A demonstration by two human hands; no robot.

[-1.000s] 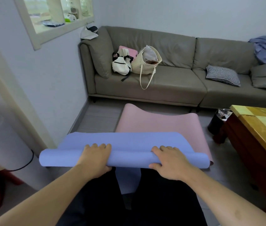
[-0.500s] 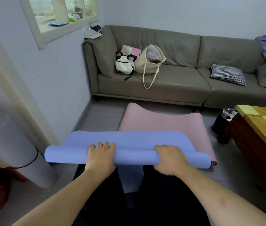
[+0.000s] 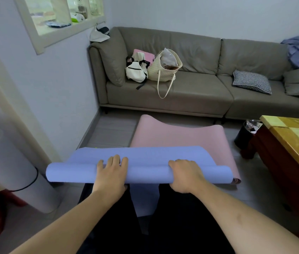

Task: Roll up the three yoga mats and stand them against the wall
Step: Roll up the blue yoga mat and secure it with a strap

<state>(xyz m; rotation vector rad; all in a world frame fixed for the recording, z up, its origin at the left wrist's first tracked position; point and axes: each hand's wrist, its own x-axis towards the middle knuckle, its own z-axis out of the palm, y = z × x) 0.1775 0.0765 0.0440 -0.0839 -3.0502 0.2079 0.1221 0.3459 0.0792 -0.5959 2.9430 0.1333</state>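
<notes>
In the head view, both hands lie on the rolled part of a blue mat (image 3: 145, 171) that stretches across the floor in front of the person's dark-clad legs. The left hand (image 3: 111, 176) rests on top of the roll with fingers fairly straight and pointing forward. The right hand (image 3: 185, 176) curls over the roll, thumb underneath, gripping it. The two hands are well apart along the roll. The unrolled part of the blue mat lies flat beyond them, overlapping a pink mat (image 3: 178, 136) spread on the floor toward a grey sofa (image 3: 200, 88). A grey mat (image 3: 3, 169), already rolled, leans at the left by the wall (image 3: 57, 85). Two bags sit on the sofa, and a wooden desk (image 3: 295, 140) stands at the right.
</notes>
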